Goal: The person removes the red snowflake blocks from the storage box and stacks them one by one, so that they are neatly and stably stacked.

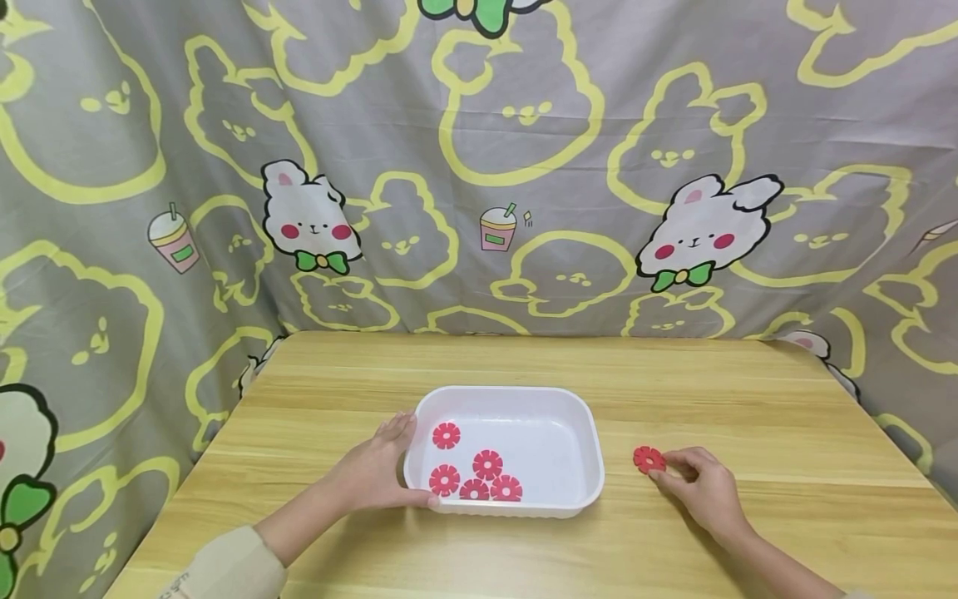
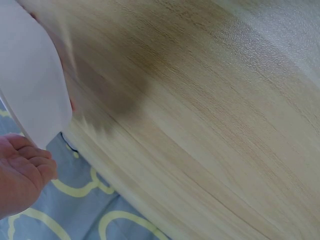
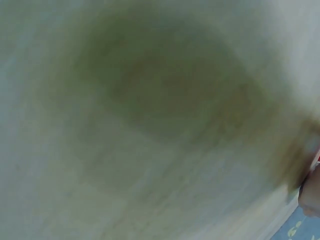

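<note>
A white plastic tray (image 1: 584, 449) stands on the table in the head view. Several red notched discs (image 1: 446, 435), each with a hole in the middle, lie in its left part. My left hand (image 1: 377, 470) grips the tray by its left end, the thumb along the front corner and the fingers at the left wall. The left wrist view shows part of the left hand (image 2: 25, 172) beside the white tray wall (image 2: 35, 75). Right of the tray, my right hand (image 1: 707, 491) pinches another red notched disc (image 1: 648, 460) between thumb and fingers.
The wooden table (image 1: 808, 516) reaches back to a grey curtain (image 1: 404, 100) printed with yellow outlines and white rabbits. More curtain hangs along the left side. Blur covers most of the right wrist view, with a bit of the right hand (image 3: 311, 195) at its edge.
</note>
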The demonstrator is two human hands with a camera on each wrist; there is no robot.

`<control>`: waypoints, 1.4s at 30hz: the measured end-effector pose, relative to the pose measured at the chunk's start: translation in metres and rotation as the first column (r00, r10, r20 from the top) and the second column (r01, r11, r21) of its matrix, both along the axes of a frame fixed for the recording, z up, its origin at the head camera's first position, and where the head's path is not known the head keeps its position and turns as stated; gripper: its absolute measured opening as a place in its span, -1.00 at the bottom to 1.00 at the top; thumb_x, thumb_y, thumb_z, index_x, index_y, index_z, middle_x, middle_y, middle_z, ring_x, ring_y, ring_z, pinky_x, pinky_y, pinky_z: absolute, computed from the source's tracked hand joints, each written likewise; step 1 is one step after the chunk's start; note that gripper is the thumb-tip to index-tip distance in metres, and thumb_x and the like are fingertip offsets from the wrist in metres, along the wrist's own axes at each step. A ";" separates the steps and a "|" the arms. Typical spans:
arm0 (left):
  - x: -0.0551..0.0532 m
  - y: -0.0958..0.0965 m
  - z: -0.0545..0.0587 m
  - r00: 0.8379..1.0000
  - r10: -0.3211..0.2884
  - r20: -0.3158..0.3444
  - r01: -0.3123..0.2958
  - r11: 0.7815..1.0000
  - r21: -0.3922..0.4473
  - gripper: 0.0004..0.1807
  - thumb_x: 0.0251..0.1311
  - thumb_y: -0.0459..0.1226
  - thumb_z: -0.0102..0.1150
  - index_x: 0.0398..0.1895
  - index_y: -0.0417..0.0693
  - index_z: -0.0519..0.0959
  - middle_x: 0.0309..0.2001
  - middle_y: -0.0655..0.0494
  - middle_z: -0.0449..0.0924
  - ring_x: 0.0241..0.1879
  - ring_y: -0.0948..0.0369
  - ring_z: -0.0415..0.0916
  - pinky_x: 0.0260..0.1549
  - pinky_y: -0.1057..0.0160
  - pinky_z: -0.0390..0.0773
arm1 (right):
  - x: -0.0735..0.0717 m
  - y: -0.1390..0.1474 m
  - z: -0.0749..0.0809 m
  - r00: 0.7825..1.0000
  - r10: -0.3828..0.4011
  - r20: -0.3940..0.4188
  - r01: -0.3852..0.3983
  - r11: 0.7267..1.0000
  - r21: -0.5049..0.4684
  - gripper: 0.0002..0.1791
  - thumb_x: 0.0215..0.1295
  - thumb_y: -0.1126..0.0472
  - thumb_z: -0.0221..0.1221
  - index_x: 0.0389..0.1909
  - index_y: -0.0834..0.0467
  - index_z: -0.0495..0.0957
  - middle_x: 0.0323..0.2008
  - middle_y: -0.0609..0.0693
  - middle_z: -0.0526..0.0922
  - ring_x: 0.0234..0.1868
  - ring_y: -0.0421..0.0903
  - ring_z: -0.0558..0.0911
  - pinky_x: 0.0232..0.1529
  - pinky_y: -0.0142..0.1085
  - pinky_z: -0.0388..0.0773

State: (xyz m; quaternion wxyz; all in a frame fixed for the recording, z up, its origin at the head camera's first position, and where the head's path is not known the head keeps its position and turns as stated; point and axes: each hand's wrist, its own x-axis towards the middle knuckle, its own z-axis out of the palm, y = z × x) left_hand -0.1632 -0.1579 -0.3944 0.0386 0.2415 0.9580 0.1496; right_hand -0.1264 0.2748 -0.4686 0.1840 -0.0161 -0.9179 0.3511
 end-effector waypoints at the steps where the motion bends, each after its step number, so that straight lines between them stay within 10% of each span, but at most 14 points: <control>1: 0.000 0.000 0.000 1.000 0.000 0.001 0.000 1.000 0.003 0.29 -0.31 0.36 0.26 0.31 -0.46 0.15 0.35 -0.34 0.12 0.35 -0.20 0.09 0.29 -0.08 0.21 | 0.000 0.000 0.000 1.000 0.000 0.001 0.000 1.000 0.002 -0.75 -0.13 0.29 0.42 -0.37 0.28 0.65 -0.34 0.07 0.64 -0.39 -0.55 0.38 -0.43 -0.66 0.42; 42: 0.000 0.000 -0.001 1.000 -0.005 0.002 0.005 1.000 0.010 0.28 -0.29 0.35 0.26 0.31 -0.46 0.14 0.34 -0.34 0.14 0.35 -0.19 0.10 0.29 -0.09 0.23 | -0.002 0.004 -0.002 0.999 0.028 -0.016 -0.028 0.999 0.027 -0.77 -0.12 0.32 0.39 -0.35 0.25 0.66 -0.34 0.05 0.64 -0.36 -0.61 0.39 -0.40 -0.73 0.37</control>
